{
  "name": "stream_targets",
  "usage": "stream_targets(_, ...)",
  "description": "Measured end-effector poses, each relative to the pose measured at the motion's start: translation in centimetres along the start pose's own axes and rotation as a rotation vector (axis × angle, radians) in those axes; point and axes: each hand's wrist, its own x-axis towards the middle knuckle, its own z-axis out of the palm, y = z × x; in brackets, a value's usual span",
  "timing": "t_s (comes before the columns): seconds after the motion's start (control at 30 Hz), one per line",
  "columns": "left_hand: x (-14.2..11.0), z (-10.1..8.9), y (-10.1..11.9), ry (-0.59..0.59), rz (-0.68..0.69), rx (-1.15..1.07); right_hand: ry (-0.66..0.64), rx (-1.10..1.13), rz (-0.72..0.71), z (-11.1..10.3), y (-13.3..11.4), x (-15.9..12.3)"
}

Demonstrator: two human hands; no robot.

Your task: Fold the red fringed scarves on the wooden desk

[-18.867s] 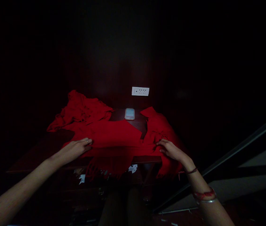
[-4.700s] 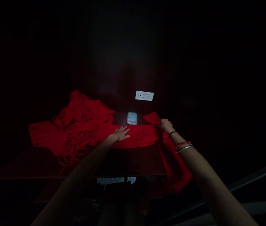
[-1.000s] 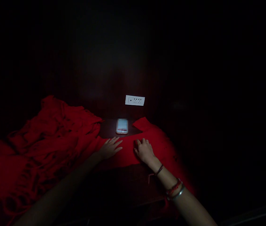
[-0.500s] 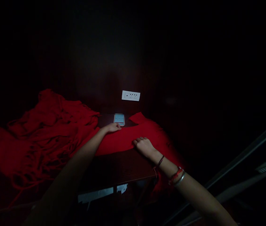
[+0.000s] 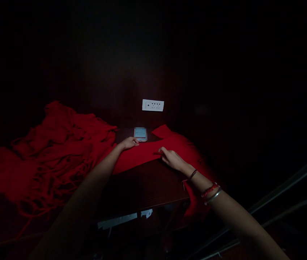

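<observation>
A flat strip of red cloth (image 5: 142,153) lies across a dark wooden table (image 5: 142,186), its right part running over to the table's right side. At the strip's far edge is my left hand (image 5: 129,142), fingers closed on the cloth just in front of a lit phone (image 5: 140,134). My right hand (image 5: 172,159) pinches the near edge of the same strip between thumb and fingertips, slightly raised. Bracelets circle my right wrist. Deep shadow hides the fine detail of both grips.
A heaped pile of red fringed cloth (image 5: 69,133) covers the table's left side, with loose strands toward the front. On the dark wall behind is a white power socket (image 5: 153,105). Pale bars (image 5: 289,180) slant through the lower right. Whitish scraps (image 5: 120,221) show below the table edge.
My right hand has shifted slightly up and right, going from lying on the cloth to pinching its near edge. My left hand stays near the phone. The view has tilted a little.
</observation>
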Motion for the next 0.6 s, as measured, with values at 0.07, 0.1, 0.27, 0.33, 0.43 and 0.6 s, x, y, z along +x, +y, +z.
stream_targets(0.07,0.1,0.2,-0.1,0.016,-0.004,0.024,-0.014,0.034,-0.072,-0.2,0.2,-0.2)
stream_targets(0.1,0.1,0.3,-0.1,0.019,-0.007,0.041,-0.032,0.023,-0.115,-0.3,0.3,-0.3)
stream_targets(0.27,-0.1,0.0,0.7,0.013,-0.003,0.142,-0.09,-0.129,-0.249,-0.2,0.2,-0.6)
stream_targets(0.33,-0.4,-0.1,0.9,0.017,0.007,0.179,-0.08,-0.17,-0.261,0.0,0.2,-0.7)
stream_targets(0.43,-0.6,-0.1,1.0,0.024,0.022,0.217,-0.033,-0.261,-0.319,0.4,0.3,-1.0)
stream_targets(0.6,-0.7,-0.1,1.4,0.03,0.037,0.223,0.065,-0.45,-0.305,0.8,0.1,-0.9)
